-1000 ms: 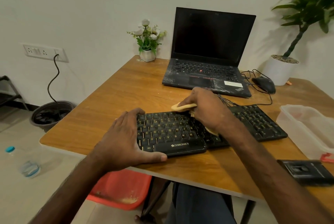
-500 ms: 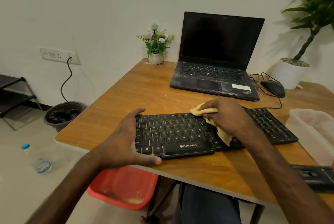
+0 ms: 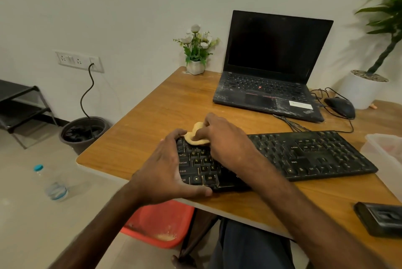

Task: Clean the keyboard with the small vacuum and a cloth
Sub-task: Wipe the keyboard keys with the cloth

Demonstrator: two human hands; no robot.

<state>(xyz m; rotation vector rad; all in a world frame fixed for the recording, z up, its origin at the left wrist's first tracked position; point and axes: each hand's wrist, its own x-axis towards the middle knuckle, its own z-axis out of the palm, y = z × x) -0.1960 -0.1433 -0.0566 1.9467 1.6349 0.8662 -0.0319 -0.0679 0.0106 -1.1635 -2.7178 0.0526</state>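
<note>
A: Where is the keyboard (image 3: 304, 155)?

B: Flat on the wooden table (image 3: 156, 108), close to the front edge. It is black and runs left to right.

A: And the hands?

B: The left hand (image 3: 167, 171) grips the keyboard's left end, with the fingers curled over the far corner and the thumb laid along the near edge. The right hand (image 3: 226, 142) holds a bunched yellow cloth (image 3: 196, 136) under its curled fingers, pressed onto the top-left keys just beside the left fingertips.

A: What's around it?

B: Behind it stands an open laptop (image 3: 274, 66) with a dark screen and a dusty deck. A black mouse (image 3: 340, 106) sits to the laptop's right, and a small pot of white flowers (image 3: 196, 51) to its left, at the table's back corner. A clear plastic tub (image 3: 382, 151) stands at the right edge, and a flat black device (image 3: 380, 218) lies near the front right corner. On the floor, a red bin (image 3: 161, 227) sits under the table and a water bottle (image 3: 53, 184) lies further left.
</note>
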